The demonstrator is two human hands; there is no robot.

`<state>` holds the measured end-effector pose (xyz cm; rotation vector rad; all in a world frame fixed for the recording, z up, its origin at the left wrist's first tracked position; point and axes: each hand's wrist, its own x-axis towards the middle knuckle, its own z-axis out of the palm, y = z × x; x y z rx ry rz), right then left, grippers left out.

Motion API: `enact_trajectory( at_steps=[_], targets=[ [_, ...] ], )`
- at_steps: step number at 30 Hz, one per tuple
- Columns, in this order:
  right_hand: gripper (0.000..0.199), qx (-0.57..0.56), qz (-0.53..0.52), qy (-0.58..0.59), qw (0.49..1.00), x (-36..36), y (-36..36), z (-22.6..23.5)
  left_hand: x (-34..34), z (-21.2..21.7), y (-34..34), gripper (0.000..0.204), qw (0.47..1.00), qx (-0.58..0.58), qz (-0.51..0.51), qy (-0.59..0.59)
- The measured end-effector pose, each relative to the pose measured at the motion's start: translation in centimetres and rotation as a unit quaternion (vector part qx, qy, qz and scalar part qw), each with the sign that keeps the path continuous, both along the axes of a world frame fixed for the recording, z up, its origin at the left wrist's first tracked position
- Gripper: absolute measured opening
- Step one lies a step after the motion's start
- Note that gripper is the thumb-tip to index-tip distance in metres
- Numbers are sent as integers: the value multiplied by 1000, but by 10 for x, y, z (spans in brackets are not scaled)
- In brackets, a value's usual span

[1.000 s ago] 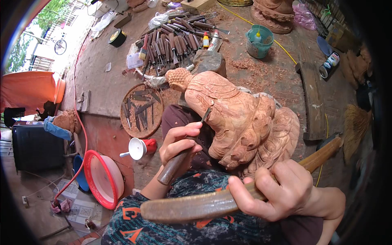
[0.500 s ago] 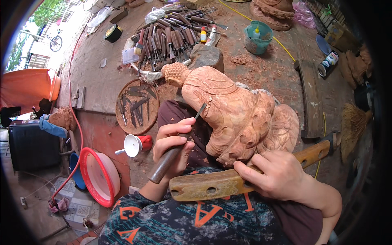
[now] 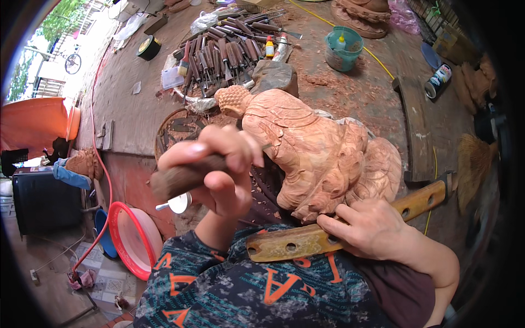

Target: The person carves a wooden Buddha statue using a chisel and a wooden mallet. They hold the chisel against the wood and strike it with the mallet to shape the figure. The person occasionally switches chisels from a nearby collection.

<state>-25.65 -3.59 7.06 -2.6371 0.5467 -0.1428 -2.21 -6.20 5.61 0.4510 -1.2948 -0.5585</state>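
Your left hand (image 3: 241, 170) is standing raised, fingers bending in a firm grip, the left forearm (image 3: 216, 228) supporting it from below. Your right hand (image 3: 372, 228) is gripping lower, its back facing up, the right forearm (image 3: 429, 262) slanting in from the lower right.

Head cam, dwn onto hands (image 3: 374, 229)

To the left of the left hand (image 3: 221, 164), on the near side, sit a pink basin (image 3: 131, 238) and, just beside it, a blue basin (image 3: 103, 232), with a black box (image 3: 41, 203) farther left. Well beyond the right hand (image 3: 374, 227) is a bucket (image 3: 343, 61); off to that hand's right are a broom (image 3: 473, 175) and, farther away, a spray can (image 3: 438, 82).
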Motion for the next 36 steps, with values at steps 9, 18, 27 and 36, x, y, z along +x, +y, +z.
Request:
enact_trajectory(
  at_steps=[9, 18, 27, 36],
  targets=[
    [43, 31, -13, -26, 999, -3, -1, -3, -3, -6, -16, 34, 997, 47, -49, -35],
    [41, 26, -11, -27, 999, -4, -1, -3, -7, -9, -16, 35, 998, 33, -30, -42],
    [48, 30, -100, -142, 984, -12, -8, 25, -27, -9, -22, 33, 995, 37, -3, -98],
    [45, -57, -334, -253, 906, -23, -8, 35, -22, -5, -25, 23, 986, 87, -9, -145]
  ],
)
